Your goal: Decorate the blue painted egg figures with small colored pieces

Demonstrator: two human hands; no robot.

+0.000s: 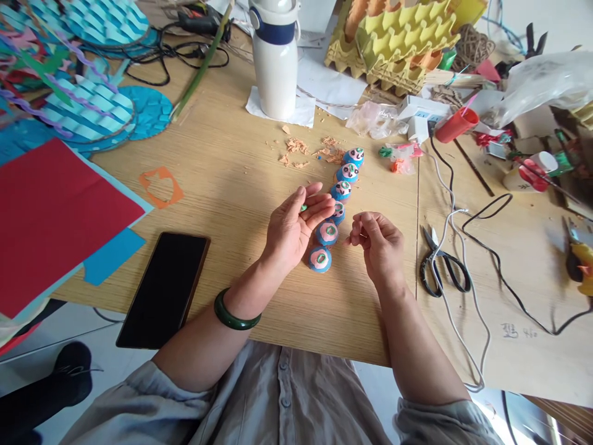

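Left hand (pixel 296 225): palm opened upward, fingers loosely bent, green bit (pixel 303 208) cradled. Right hand (pixel 377 244): fingertips pinched; whether anything is gripped cannot be told. Between them, six blue-and-pink domes (pixel 328 233) are lined toward 1 o'clock; scissors (pixel 442 262) lie at right hand's 4 o'clock.

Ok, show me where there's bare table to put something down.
The widest bare patch lies between the orange paper, phone and left hand. A smaller one lies between the domes and the shirt. It is crowded beyond the right hand, around the red cup and egg cartons; cables sprawl beside the scissors.
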